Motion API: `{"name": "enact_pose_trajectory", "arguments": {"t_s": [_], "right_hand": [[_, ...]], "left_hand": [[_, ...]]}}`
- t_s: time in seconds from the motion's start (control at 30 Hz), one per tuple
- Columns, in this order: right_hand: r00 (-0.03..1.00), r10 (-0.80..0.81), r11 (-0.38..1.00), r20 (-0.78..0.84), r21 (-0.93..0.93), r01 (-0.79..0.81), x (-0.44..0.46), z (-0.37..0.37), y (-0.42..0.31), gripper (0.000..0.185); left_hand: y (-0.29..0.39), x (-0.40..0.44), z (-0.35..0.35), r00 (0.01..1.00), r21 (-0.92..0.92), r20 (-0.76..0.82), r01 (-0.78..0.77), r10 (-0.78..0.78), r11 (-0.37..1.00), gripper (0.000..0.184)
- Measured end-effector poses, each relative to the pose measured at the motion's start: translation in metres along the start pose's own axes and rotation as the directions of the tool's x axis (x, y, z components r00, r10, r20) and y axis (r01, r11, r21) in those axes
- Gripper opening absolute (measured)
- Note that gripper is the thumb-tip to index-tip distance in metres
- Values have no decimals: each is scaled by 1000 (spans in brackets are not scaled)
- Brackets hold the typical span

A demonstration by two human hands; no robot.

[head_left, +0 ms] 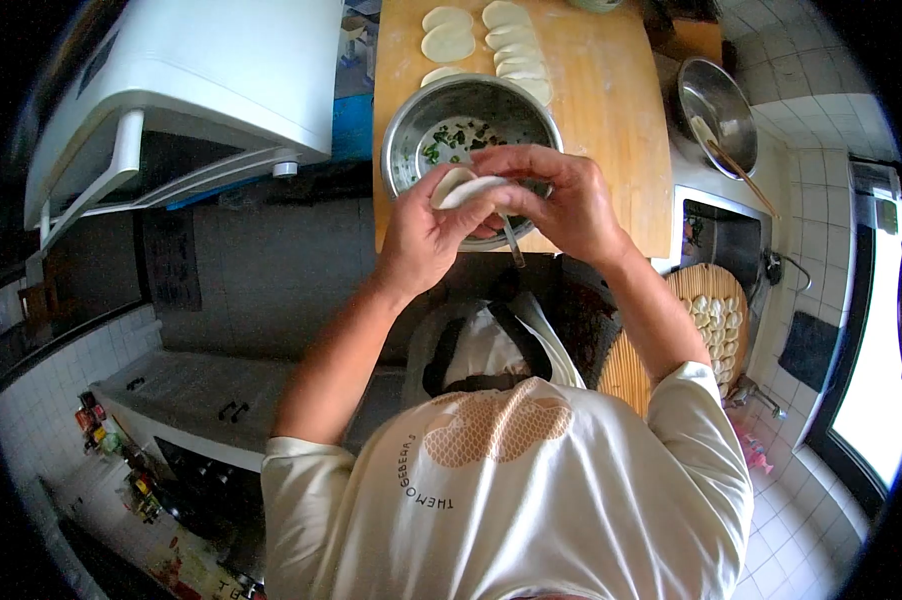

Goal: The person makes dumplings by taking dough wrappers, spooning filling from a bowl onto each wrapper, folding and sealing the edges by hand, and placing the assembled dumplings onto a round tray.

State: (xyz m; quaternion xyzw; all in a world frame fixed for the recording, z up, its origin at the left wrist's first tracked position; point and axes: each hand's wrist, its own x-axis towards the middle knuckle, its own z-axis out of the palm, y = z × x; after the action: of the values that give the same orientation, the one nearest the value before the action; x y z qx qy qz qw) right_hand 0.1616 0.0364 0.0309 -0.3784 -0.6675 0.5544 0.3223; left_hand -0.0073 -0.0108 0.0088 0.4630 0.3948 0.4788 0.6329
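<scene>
Above the steel mixing bowl point(391, 165), both my hands hold one pale dumpling point(476, 190), its round wrapper folded over. My left hand point(421, 235) supports it from the left, thumb along its near side. From the right, my right hand point(571, 200) closes its fingers on the wrapper's edge. Any filling inside is hidden by the dough and fingers. Chopped green and dark filling point(456, 140) lies in the bowl. A utensil handle point(514, 245) sticks out over the bowl's near rim, its other end hidden under my hands.
The wooden board point(611, 140) carries flat wrappers point(448, 42) and an overlapping row of wrappers point(516, 50). Right of it stand another steel bowl point(716, 100) with a wooden stick and a sink point(731, 240). Rows of dumplings point(716, 325) lie on a woven tray point(626, 370) by my right arm.
</scene>
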Motion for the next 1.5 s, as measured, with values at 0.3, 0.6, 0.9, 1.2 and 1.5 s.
{"name": "enact_pose_trajectory", "arguments": {"t_s": [0.3, 0.6, 0.9, 1.2, 1.5], "right_hand": [[894, -415, 909, 166, 27, 417, 0, 4, 15, 94], [817, -562, 825, 127, 15, 565, 6, 5, 21, 76], [821, -568, 820, 53, -51, 570, 5, 10, 13, 57], [828, -559, 812, 49, -170, 558, 8, 7, 10, 41], [833, -553, 829, -25, -117, 547, 16, 8, 10, 38]], "left_hand": [[13, -7, 11, 997, -190, 71, -22, 36, 982, 29], [9, -6, 15, 996, -1, -6, -86, 86, 996, 45], [16, -6, 17, 991, 170, -23, -122, 128, 978, 45], [14, -6, 19, 975, 298, -29, -202, 220, 933, 39], [29, 6, 18, 979, 420, 20, -191, 202, 887, 36]]}}
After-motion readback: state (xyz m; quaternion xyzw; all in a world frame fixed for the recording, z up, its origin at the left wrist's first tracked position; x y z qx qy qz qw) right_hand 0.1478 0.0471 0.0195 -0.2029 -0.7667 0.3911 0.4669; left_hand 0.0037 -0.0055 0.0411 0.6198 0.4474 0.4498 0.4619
